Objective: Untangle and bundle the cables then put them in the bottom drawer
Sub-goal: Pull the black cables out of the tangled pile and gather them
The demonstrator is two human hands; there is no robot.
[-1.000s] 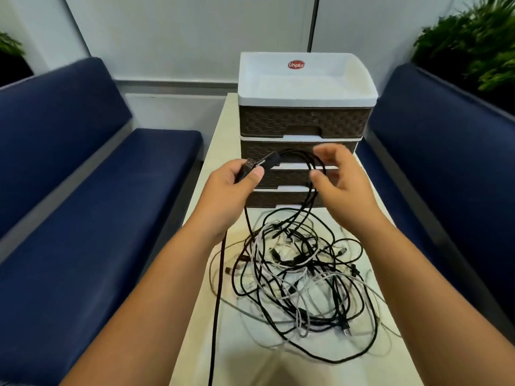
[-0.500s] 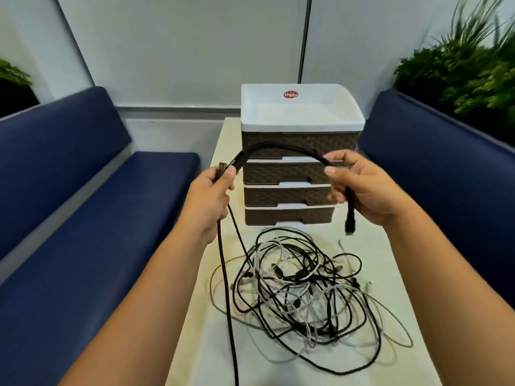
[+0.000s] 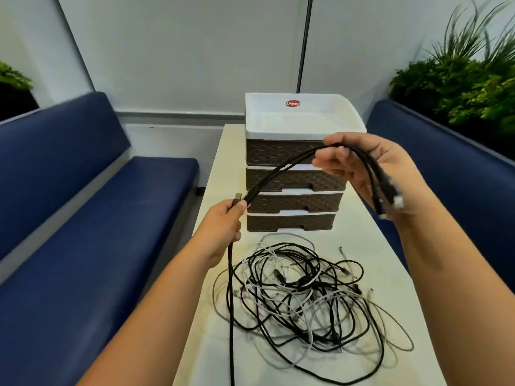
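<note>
Doubling now over the right hand (image 3: 362,171), black cable (image 3: 281,169) raised higher.

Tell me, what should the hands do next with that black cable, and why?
Probably fold it over once more. The left hand pinches the black cable near its plug, the right hand holds its looped middle, and a long tail hangs off the table edge. The tangled pile and shut bottom drawer can wait.

A white-topped drawer unit (image 3: 292,174) with brown woven-pattern fronts and a red logo stands behind black, white and grey tangled cables (image 3: 303,296); flanking benches (image 3: 83,218) are navy.
</note>
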